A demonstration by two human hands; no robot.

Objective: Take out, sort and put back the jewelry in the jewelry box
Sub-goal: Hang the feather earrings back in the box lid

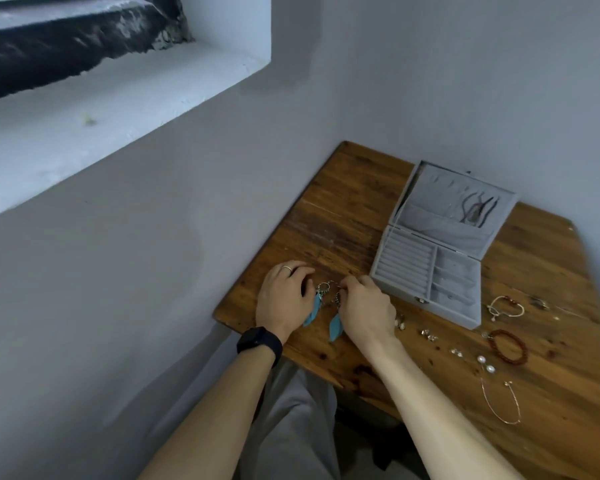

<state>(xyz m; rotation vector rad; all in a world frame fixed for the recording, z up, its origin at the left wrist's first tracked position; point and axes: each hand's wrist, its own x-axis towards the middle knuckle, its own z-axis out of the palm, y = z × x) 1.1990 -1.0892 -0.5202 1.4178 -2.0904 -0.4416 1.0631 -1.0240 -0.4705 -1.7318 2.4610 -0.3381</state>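
Left of the open jewelry box point(426, 289) on the wooden table point(361, 202), right hand point(368, 306) pinches the right earring point(335, 327) by its hook. Left hand point(283, 299) curls beside the left earring point(313, 311), grip unclear. Both feathers point lengthwise toward the person.

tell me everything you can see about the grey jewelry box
The jewelry box is grey, velvet-looking and rectangular, standing open on the wooden table with its lid tilted back. The lid lining has a pocket holding dark cords. The base has a block of ring rolls on the left and three compartments on the right that look empty. A small metal clasp sits on the front wall. No hand touches it.
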